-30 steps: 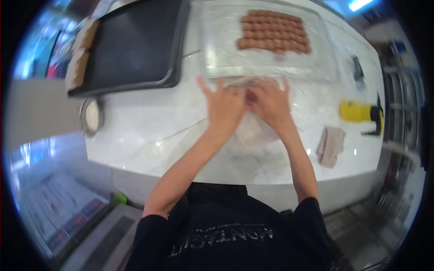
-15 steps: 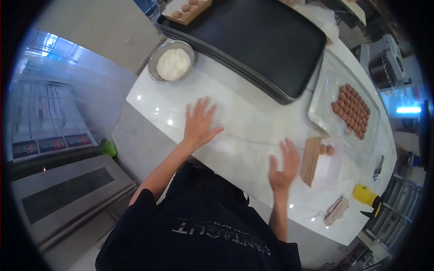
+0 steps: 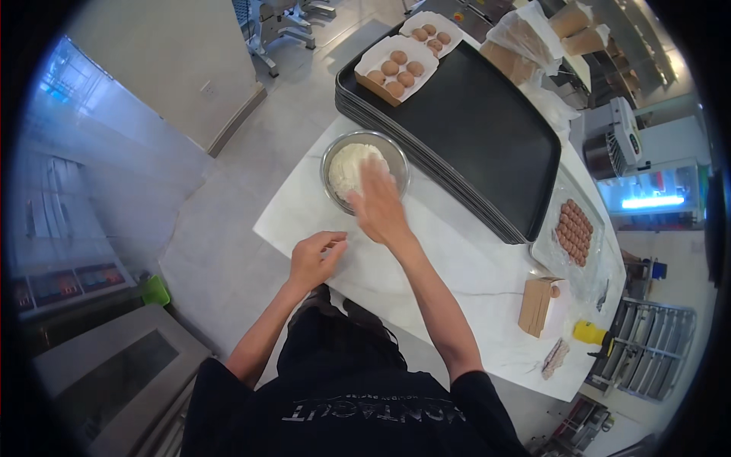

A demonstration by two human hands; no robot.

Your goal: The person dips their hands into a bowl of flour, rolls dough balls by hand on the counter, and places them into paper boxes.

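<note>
A round metal bowl point(image 3: 403, 171) of white powder, which looks like flour point(image 3: 350, 169), stands on the white marbled table point(image 3: 449, 263). My right hand point(image 3: 379, 206) reaches over the bowl's near side, fingers stretched out at the powder and thumb apart. Motion blurs its fingertips, so whether they touch the powder is unclear. Close to the table's left edge, just nearer than the bowl, my left hand point(image 3: 312, 259) hovers with loosely bent fingers and nothing seen in it.
Stacked black baking trays point(image 3: 487, 145) lie behind the bowl, bearing paper boxes point(image 3: 373, 65) of brown balls. Rows of brown balls point(image 3: 572, 232) sit on a plastic-covered tray at right. Nearer are a cardboard box point(image 3: 535, 308), a patterned cloth point(image 3: 554, 358) and a yellow bottle point(image 3: 588, 332).
My right hand has gone from the table's right part leftward to the bowl. My left hand has drawn its fingers in from a spread pose. The view has shifted left.
</note>
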